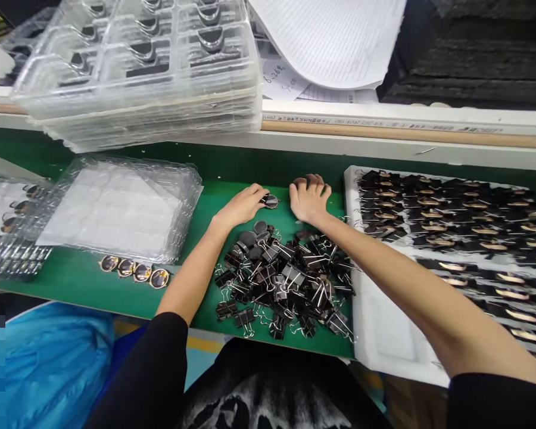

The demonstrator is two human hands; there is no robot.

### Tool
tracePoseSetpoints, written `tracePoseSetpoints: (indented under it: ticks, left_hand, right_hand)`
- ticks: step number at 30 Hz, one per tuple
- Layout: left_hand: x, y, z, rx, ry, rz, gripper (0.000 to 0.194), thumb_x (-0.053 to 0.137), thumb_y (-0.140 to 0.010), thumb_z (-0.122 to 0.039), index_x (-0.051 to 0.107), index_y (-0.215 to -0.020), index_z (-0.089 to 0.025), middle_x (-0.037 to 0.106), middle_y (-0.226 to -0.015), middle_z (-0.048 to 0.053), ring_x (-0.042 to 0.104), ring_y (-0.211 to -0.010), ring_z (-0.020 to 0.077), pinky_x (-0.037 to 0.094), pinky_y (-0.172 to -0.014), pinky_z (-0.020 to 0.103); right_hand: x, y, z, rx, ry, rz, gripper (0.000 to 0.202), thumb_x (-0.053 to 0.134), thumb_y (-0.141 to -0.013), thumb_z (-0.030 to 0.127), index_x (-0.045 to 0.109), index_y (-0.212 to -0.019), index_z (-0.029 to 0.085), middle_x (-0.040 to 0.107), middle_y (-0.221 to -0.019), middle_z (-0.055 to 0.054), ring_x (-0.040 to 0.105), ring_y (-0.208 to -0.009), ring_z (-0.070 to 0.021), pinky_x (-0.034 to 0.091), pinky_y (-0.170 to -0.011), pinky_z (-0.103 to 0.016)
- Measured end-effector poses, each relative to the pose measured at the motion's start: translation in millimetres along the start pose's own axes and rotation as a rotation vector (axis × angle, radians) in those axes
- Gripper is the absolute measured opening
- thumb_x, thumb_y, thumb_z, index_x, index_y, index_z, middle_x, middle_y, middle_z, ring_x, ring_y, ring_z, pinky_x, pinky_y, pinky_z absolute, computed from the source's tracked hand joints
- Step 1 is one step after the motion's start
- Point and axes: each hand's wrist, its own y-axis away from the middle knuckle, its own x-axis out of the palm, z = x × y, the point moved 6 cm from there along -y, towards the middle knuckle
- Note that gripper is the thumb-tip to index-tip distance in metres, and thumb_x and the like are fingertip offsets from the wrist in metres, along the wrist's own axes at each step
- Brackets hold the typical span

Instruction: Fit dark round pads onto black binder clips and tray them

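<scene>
My left hand (246,204) is closed at the fingertips on the edge of a small round dark piece with a thin gold-coloured rim (271,201), close to the green work surface (232,189). To its right, my right hand (311,199) is spread with its fingers apart and holds nothing; the tips reach toward the back of the surface. Just below both hands lies a heap of black binder clips (290,277) with silver wire handles. Several dark round discs (249,239) rest at the heap's upper left.
Several gold-rimmed round pieces (142,272) form a row at left, below clear plastic trays (116,208). A white foam tray (375,333) at right holds rows of clipped pieces. Stacked clear trays (161,107) overhang the white ledge (312,140) behind; papers (335,42) lie there.
</scene>
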Motion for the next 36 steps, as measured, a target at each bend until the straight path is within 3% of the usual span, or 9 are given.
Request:
tracePoseSetpoints:
  ticks: [7,14,18,22,27,29,32,34,36]
  left_hand:
    - [2.2,0,1,0.001,0.006,0.006,0.035,0.050,-0.101,-0.020,0.053,-0.136,-0.015,0.057,-0.130,0.015,0.059,-0.119,0.0283,0.050,-0.102,0.041]
    - [0.5,0,6,-0.038,0.031,0.031,0.035,0.051,-0.101,-0.023,0.054,-0.135,-0.017,0.058,-0.132,0.013,0.060,-0.120,0.0270,0.049,-0.102,0.038]
    - [-0.9,-1,6,-0.046,0.036,0.048,0.036,0.051,-0.101,-0.024,0.054,-0.136,-0.016,0.057,-0.134,0.013,0.060,-0.122,0.0266,0.048,-0.104,0.037]
    - [-6.1,2,10,-0.080,0.012,0.069,0.038,0.050,-0.102,-0.027,0.053,-0.139,-0.018,0.057,-0.135,0.012,0.059,-0.125,0.0263,0.047,-0.106,0.036]
    - [-13.2,7,16,-0.136,-0.021,0.097,0.039,0.051,-0.102,-0.031,0.054,-0.139,-0.020,0.058,-0.135,0.011,0.059,-0.125,0.0264,0.046,-0.107,0.037]
    - [-15.0,7,15,-0.138,-0.029,0.106,0.038,0.053,-0.101,-0.030,0.055,-0.138,-0.019,0.059,-0.134,0.012,0.060,-0.124,0.0264,0.047,-0.106,0.036]
    - [-16.6,7,11,-0.132,-0.023,0.120,0.037,0.055,-0.100,-0.029,0.056,-0.136,-0.019,0.059,-0.134,0.012,0.061,-0.124,0.0262,0.047,-0.105,0.036]
    - [-17.1,7,9,-0.125,-0.015,0.123,0.036,0.055,-0.100,-0.030,0.056,-0.134,-0.020,0.060,-0.133,0.011,0.061,-0.123,0.0262,0.048,-0.103,0.035]
    - [-17.0,7,7,-0.122,-0.015,0.125,0.035,0.056,-0.100,-0.031,0.057,-0.133,-0.020,0.061,-0.131,0.011,0.062,-0.121,0.0264,0.049,-0.101,0.036]
  right_hand:
    - [-18,-3,33,-0.024,0.017,0.129,0.046,0.033,-0.104,0.044,0.054,-0.135,0.018,0.044,-0.152,-0.020,0.034,-0.143,-0.0392,0.028,-0.112,-0.063]
    - [-55,31,8,-0.484,-0.048,0.995,0.038,0.076,-0.079,0.049,0.077,-0.110,0.028,0.076,-0.105,-0.004,0.070,-0.093,-0.0269,0.054,-0.083,-0.039]
    - [-57,29,8,-0.512,-0.188,0.774,0.018,0.067,-0.084,0.027,0.083,-0.089,0.025,0.079,-0.090,-0.002,0.073,-0.087,-0.0240,0.056,-0.086,-0.037]
    - [-56,23,26,-0.654,-0.292,0.464,0.028,0.057,-0.090,0.020,0.083,-0.100,0.022,0.076,-0.113,-0.006,0.070,-0.104,-0.0236,0.051,-0.102,-0.040]
    - [-56,32,34,-0.724,-0.222,0.384,0.039,0.053,-0.088,0.018,0.075,-0.120,0.022,0.067,-0.130,-0.009,0.062,-0.116,-0.0291,0.047,-0.105,-0.049]
    - [-65,26,34,-0.571,-0.245,0.252,0.047,0.055,-0.083,0.018,0.068,-0.128,0.022,0.064,-0.136,-0.011,0.056,-0.126,-0.0333,0.043,-0.106,-0.054]
    - [-69,11,26,-0.052,-0.300,0.117,0.042,0.040,-0.097,0.027,0.062,-0.131,0.015,0.066,-0.129,-0.018,0.060,-0.121,-0.0353,0.048,-0.099,-0.052]
    - [-60,9,29,0.156,-0.211,0.184,0.054,0.027,-0.105,0.043,0.065,-0.126,0.011,0.070,-0.118,-0.023,0.066,-0.112,-0.0382,0.051,-0.092,-0.052]
    - [-50,9,39,0.151,-0.044,0.300,0.064,0.028,-0.104,0.056,0.070,-0.119,0.010,0.071,-0.114,-0.025,0.068,-0.109,-0.0412,0.052,-0.088,-0.052]
